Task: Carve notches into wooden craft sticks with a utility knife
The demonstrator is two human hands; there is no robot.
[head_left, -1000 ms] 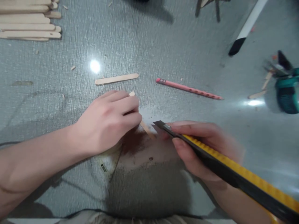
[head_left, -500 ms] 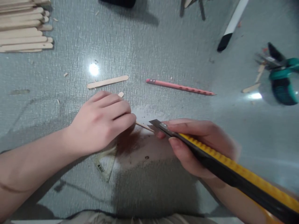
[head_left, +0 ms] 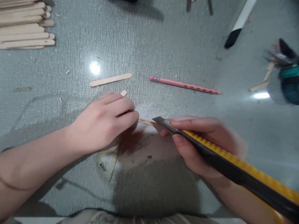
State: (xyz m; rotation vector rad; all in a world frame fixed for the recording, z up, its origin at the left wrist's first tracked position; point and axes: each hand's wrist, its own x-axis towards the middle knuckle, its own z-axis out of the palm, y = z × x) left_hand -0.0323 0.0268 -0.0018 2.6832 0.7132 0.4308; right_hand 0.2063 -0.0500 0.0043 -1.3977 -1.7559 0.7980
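Observation:
My left hand (head_left: 107, 121) is closed, its fingers pinched on a thin wooden craft stick (head_left: 146, 121) that sticks out to the right with small dark marks on its face. My right hand (head_left: 198, 140) grips a yellow and black utility knife (head_left: 224, 158), its blade out and pointing left. The blade overlaps the stick's right end in the view; whether it touches is unclear. Right fingertips lie close behind the blade. Beyond my left fingers shows a rounded wooden stick tip (head_left: 124, 93). Another craft stick (head_left: 111, 80) lies above that hand.
A pink pencil (head_left: 187, 85) lies beyond my hands. Many craft sticks (head_left: 25, 35) are piled at upper left. A clear set square (head_left: 108, 163) is below my left wrist. Green-handled pliers (head_left: 289, 81) and a white-and-black pen-like object (head_left: 240, 25) are at right.
The craft stick in my left hand has turned, so its flat face shows now instead of its thin edge. The whole view has shifted slightly; the knife stays by the stick's right end.

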